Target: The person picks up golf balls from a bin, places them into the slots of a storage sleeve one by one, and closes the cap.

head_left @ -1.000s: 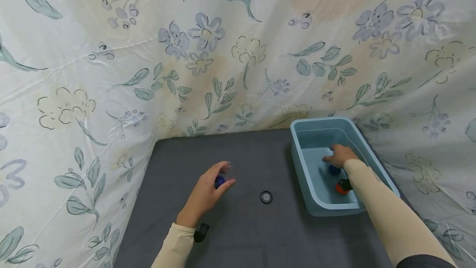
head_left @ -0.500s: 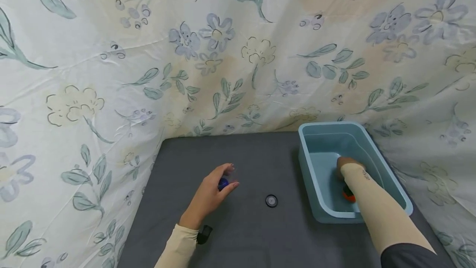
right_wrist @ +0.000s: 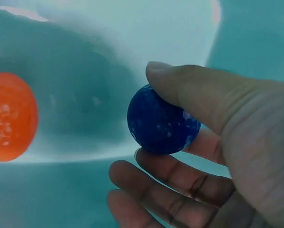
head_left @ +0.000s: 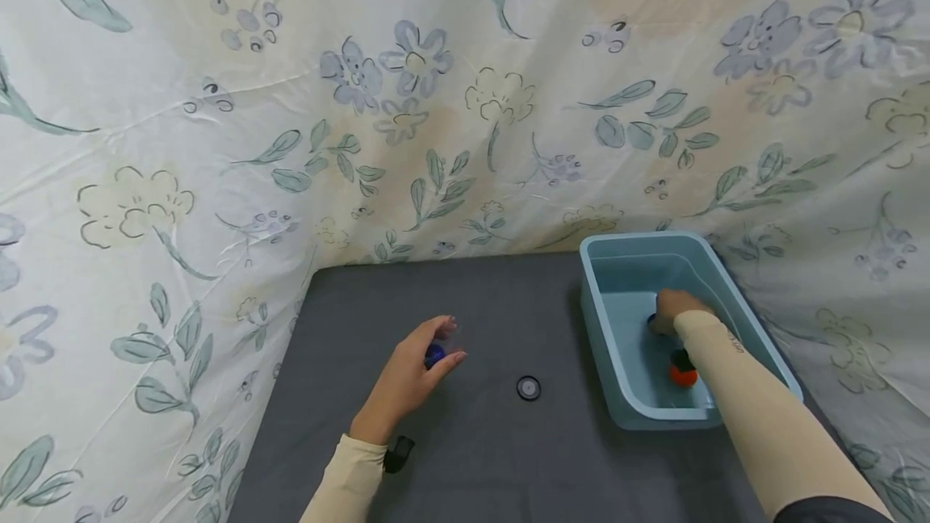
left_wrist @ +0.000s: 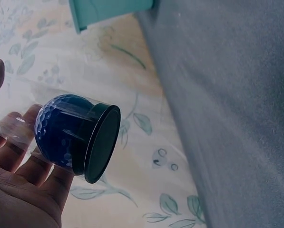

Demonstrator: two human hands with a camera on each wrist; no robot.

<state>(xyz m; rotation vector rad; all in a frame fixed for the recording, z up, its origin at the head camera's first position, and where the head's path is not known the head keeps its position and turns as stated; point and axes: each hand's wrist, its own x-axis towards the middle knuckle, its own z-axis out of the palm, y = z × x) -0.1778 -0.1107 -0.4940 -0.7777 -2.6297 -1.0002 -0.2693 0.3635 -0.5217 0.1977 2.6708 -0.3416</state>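
My left hand [head_left: 407, 374] holds a clear plastic tube above the dark table, its fingers curved round one side and the thumb opposite. Inside that tube [left_wrist: 18, 126] sits a dimpled blue golf ball [left_wrist: 61, 128], against a black end cap [left_wrist: 103, 145]. Down in the blue bin [head_left: 606, 361], my right hand [head_left: 676, 309] pinches a second blue golf ball [right_wrist: 161, 121] between thumb and fingers. An orange golf ball [right_wrist: 8, 116] lies in the bin beside this hand; the wrist strap partly covers it in the head view.
A round black cap [head_left: 529, 387] with a grey centre lies on the dark table [head_left: 472, 458], between the left hand and the bin. Floral cloth [head_left: 407, 144] hangs behind the table and along both sides. The bin's raised walls surround the right hand.
My right hand has gone from spread fingers over the blue golf ball to pinching it in the bin. The left hand keeps its hold on the tube; the head view has shifted slightly.
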